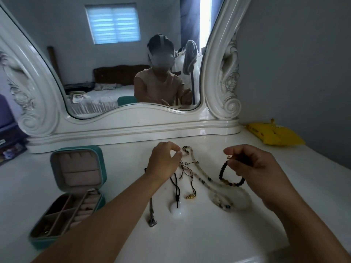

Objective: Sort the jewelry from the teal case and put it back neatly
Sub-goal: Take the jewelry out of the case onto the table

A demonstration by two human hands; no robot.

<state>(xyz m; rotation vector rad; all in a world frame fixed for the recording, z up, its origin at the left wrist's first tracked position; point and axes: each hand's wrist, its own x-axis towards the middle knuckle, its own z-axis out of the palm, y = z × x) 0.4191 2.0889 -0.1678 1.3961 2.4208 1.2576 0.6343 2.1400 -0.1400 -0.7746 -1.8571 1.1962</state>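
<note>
The teal case (57, 242) stands open at the left of the white vanity top, its pink lid upright and its tray divided into compartments. My left hand (163, 160) pinches the thin brown cord (187, 165) of a necklace with a small gold pendant (190, 196). My right hand (252, 164) holds up a dark beaded bracelet (230, 179). On the table lie a long pale beaded necklace (218, 188), a black cord with a white round pendant (177, 210), and a metal chain with a charm (152, 222).
A large white carved mirror (133, 122) stands along the back edge and reflects a person and a bedroom. A yellow pouch (273, 135) lies at the back right against the grey wall.
</note>
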